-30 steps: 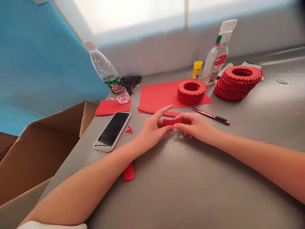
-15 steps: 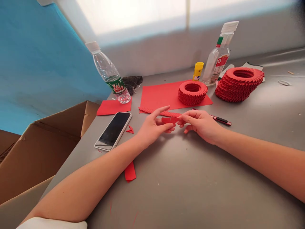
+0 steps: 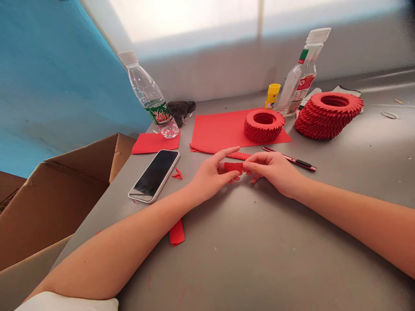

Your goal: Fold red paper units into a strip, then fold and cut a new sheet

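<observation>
Between my two hands is a small strip of red paper [image 3: 234, 166], held just above the table. My left hand [image 3: 212, 175] grips its left side between thumb and fingers, with the index finger stretched out above it. At the strip's right end, my right hand [image 3: 274, 170] pinches it with thumb and fingertips. Right behind the hands lies a chain of folded red paper pieces [image 3: 207, 150]. A utility knife [image 3: 298, 162] rests beyond my right hand. Under my left forearm a red paper strip [image 3: 177, 233] sticks out.
A phone [image 3: 154, 176] and a small red folded piece [image 3: 177, 173] lie left. Behind are a water bottle [image 3: 157, 110], red sheet [image 3: 214, 127], folded-paper ring [image 3: 264, 129], glue stick [image 3: 272, 96], glass bottle [image 3: 298, 84] and stacked rings [image 3: 327, 119]. A cardboard box [image 3: 65, 194] stands beside the table.
The paper strip has tilted in my fingers and both hands have come slightly closer together. The whole view has shifted a little.
</observation>
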`<state>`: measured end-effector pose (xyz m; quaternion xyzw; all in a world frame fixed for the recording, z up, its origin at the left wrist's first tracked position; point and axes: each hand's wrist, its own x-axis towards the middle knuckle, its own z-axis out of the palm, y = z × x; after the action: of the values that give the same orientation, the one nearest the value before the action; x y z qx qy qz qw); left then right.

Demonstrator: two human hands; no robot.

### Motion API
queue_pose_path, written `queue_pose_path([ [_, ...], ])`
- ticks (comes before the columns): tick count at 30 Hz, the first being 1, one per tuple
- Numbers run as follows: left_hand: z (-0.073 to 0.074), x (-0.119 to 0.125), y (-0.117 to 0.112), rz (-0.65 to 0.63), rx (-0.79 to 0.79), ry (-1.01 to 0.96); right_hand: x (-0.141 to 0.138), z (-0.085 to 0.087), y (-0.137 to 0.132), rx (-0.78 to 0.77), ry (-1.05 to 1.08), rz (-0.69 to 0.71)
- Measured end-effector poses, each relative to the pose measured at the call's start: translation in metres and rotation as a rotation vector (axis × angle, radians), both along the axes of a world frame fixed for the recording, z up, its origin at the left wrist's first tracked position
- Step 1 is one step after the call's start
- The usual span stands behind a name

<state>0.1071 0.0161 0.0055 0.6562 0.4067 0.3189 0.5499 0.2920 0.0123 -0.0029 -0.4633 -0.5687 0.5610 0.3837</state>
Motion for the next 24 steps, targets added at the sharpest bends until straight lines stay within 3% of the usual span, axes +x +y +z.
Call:
queue_pose_path([
  [4,0.002,0.001,0.002,0.010,-0.063,-0.046,-0.001,-0.001,0.001,-0.006,0.018,0.006],
  [7,0.003,0.003,0.001,0.004,-0.117,-0.081,-0.002,0.000,-0.001,0.087,-0.080,0.004],
  [15,0.005,0.001,0.002,0.048,-0.271,-0.203,-0.002,-0.001,-0.010,0.651,-0.434,-0.109],
  [19,0.005,-0.002,0.005,0.086,-0.258,-0.223,0.000,-0.004,-0.008,0.834,-0.518,-0.022],
  [24,0.005,-0.002,0.006,0.083,-0.214,-0.157,0.001,-0.008,-0.007,0.881,-0.523,0.114],
])
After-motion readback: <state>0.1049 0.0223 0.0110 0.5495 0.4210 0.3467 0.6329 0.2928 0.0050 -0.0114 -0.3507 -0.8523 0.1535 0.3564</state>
